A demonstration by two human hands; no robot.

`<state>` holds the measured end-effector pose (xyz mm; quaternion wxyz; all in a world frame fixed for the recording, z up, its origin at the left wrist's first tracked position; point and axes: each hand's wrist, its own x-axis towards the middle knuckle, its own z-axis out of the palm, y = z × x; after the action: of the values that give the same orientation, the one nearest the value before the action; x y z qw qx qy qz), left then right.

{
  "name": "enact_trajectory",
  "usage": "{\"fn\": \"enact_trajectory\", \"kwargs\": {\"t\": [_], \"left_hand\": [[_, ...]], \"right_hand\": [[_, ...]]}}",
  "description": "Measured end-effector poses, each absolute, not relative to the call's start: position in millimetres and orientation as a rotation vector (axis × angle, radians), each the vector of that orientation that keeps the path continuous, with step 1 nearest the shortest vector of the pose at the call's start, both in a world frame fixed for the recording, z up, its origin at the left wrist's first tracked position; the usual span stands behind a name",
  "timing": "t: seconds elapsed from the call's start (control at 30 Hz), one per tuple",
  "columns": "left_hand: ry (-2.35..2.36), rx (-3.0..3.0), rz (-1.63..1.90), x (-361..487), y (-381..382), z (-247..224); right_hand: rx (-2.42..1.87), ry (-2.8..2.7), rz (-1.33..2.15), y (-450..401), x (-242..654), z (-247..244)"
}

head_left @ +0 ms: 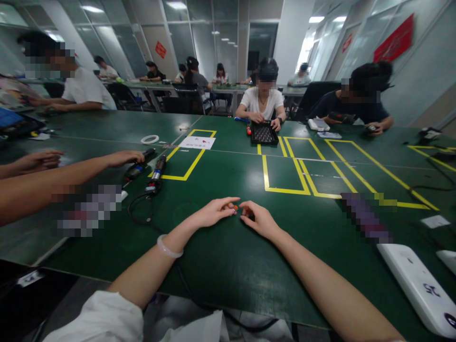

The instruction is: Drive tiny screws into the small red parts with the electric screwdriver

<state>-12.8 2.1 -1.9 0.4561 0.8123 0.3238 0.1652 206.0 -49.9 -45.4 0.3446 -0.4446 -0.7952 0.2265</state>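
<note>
Over the green tabletop, my left hand (214,212) is closed on a small orange-red piece (235,208), held near the fingertips and thumb. The piece is too small to name. My right hand (259,218) is just to its right, its fingers bent and a gap between them and the thumb. Nothing shows in that gap. The fingertips of both hands nearly meet. A pale bangle (170,247) circles my left wrist.
Left of my hands, a co-worker's hand (130,157) touches a black electric screwdriver (137,170); a second screwdriver (157,173) lies beside it. Across the table, a person handles a black tray (264,134). A white device (418,285) lies at the right. Yellow tape marks the green table (228,175).
</note>
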Motion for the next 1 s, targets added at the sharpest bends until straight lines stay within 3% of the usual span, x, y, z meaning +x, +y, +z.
{"fn": "enact_trajectory", "kwargs": {"t": [1.0], "left_hand": [[0.699, 1.764, 0.508, -7, -2, -21]], "right_hand": [[-1.135, -2.071, 0.542, -52, 204, -43]]}}
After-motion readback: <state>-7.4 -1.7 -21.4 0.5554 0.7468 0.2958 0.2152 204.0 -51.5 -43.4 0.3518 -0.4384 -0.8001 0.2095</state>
